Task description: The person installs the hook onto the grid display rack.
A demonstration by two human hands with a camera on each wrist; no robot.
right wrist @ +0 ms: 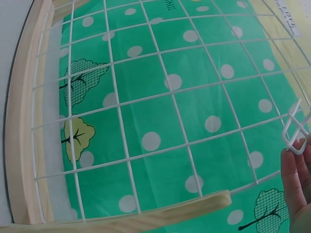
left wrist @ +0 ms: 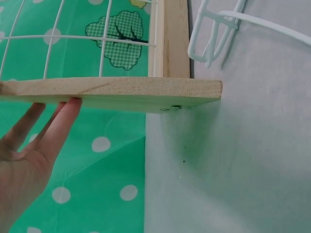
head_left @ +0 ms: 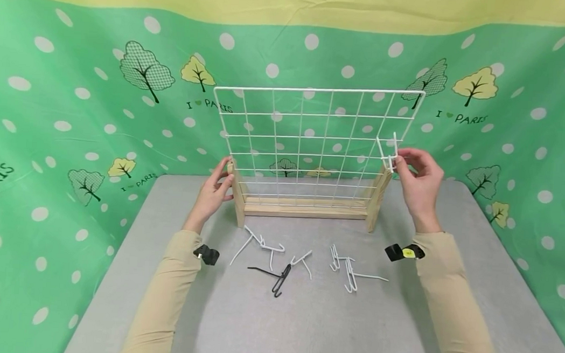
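Note:
A white wire grid (head_left: pixel 314 136) stands in a wooden stand (head_left: pixel 305 209) with a post at each side. My right hand (head_left: pixel 420 177) pinches a white wire hook (head_left: pixel 393 151) beside the grid's right edge, near the top of the right post (head_left: pixel 377 204). Two prongs of the hook point upward. In the right wrist view, the hook (right wrist: pixel 294 131) sits at my fingertips (right wrist: pixel 287 162), overlapping the grid's outer wires. My left hand (head_left: pixel 212 194) touches the left post (head_left: pixel 237 195) near its top. The left wrist view shows straight fingers (left wrist: pixel 63 124) against its outer face.
On the grey table (head_left: pixel 302 329), in front of the stand, lie several white hooks (head_left: pixel 351 275) and a black hook (head_left: pixel 283 276). A green dotted cloth (head_left: pixel 95 149) hangs behind and at both sides.

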